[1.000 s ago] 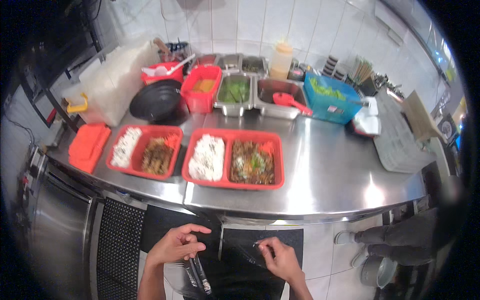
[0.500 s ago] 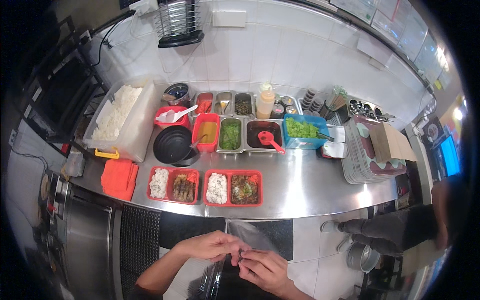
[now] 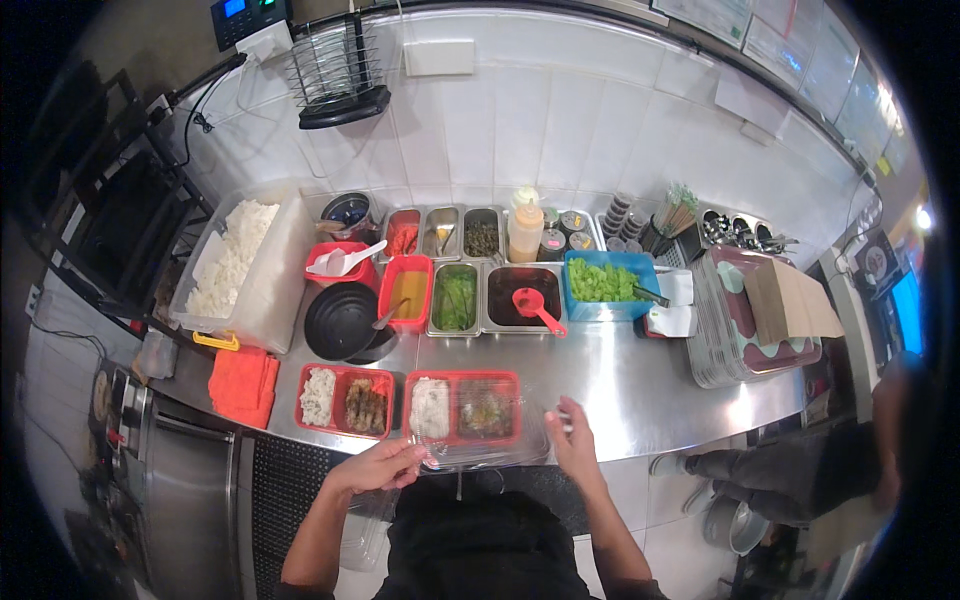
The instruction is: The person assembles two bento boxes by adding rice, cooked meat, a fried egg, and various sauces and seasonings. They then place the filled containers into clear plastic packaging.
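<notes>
A clear plastic lid (image 3: 487, 456) lies over the right-hand red lunch box (image 3: 518, 430), which holds white rice and a dark topping with green bits. My left hand (image 3: 382, 467) is closed, pinching the lid's front left corner. Beneath that hand another clear plastic piece (image 3: 362, 535) hangs below the counter edge; whether the hand holds it too I cannot tell. Just beyond the lid's right edge, my right hand (image 3: 576, 445) has its fingers apart. To the left stands an uncovered red lunch box (image 3: 347, 430) with rice, dark strips and orange shreds.
A large rice tub (image 3: 285, 275), black bowls (image 3: 342, 322) and steel pans line the back, with a red ladle (image 3: 540, 312) in one. A blue lettuce tub (image 3: 605, 308) and stacked trays (image 3: 722, 340) stand rightward. An orange cloth (image 3: 243, 388) lies left. Another person (image 3: 835, 450) stands right.
My hands have moved up from below the counter edge and spread apart. The clear lid has come over the right-hand lunch box. The view has shifted slightly.
</notes>
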Tool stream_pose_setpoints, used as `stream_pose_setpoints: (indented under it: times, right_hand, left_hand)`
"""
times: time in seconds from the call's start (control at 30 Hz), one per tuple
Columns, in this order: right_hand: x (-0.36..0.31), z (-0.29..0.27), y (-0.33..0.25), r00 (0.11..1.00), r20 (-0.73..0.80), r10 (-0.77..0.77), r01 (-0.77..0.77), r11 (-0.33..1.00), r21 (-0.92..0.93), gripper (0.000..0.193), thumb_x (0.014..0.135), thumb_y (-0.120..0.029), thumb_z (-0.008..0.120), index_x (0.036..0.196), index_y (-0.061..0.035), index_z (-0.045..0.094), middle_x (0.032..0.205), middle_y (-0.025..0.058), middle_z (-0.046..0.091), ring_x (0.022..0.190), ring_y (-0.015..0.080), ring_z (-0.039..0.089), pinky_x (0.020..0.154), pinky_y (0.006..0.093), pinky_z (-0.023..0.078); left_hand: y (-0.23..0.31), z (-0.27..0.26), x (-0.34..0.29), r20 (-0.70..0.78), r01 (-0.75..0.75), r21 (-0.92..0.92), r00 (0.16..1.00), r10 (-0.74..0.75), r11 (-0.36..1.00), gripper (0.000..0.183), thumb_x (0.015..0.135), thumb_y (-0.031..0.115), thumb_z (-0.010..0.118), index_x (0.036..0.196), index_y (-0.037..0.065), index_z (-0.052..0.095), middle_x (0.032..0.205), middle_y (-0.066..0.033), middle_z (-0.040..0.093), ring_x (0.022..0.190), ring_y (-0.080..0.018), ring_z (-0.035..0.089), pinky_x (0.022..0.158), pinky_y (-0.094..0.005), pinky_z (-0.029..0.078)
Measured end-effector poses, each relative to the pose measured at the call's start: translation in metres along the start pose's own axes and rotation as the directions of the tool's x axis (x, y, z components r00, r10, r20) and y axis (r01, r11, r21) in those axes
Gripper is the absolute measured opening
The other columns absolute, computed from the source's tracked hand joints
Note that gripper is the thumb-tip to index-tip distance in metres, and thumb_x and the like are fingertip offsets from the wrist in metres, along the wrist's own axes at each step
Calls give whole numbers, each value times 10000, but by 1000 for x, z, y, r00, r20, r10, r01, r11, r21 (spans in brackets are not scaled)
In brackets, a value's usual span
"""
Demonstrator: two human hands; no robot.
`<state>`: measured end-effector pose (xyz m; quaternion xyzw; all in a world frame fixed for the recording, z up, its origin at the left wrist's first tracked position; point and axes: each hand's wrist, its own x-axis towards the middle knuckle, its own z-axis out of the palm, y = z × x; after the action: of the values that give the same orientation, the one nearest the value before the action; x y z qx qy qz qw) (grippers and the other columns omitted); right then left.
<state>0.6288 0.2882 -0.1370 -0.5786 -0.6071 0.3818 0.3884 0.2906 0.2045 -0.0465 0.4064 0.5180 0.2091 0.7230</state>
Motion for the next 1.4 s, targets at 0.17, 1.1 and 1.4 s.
stream_pose_setpoints:
  times: [0.17, 1.1, 1.4]
  right_hand:
    - [15, 37, 31, 942, 269, 200, -233, 968, 96, 566, 1015, -373, 667, 1394, 32, 554, 1219, 209, 698, 1113, 265, 685, 960, 377, 544]
    - [9, -2, 73, 929, 110, 353, -369, 893, 257, 465, 986, -258, 740, 1355, -28, 577, 1021, 97, 695, 887, 138, 649, 771, 298, 536]
    - [4, 6, 71, 998, 0, 56, -56, 995, -83, 612, 996, -219, 666, 1530, -44, 425, 1296, 249, 594, 1169, 316, 619, 976, 422, 505]
  left_hand:
    - [-26, -33, 27, 11, 13, -5, 1000, -13, 1000, 401, 1116, 436, 459, 1159, 96, 667, 688, 57, 487, 559, -32, 389, 477, -201, 306]
    - [-46, 2, 88, -268, 58, 398, 962, 56, 915, 467, 1025, 445, 613, 1089, -16, 648, 789, -116, 707, 733, -202, 705, 724, -353, 541]
    - [-64, 1, 91, -348, 29, 344, 932, 99, 939, 460, 1024, 428, 639, 1115, -23, 649, 721, -71, 679, 641, -139, 628, 602, -298, 490]
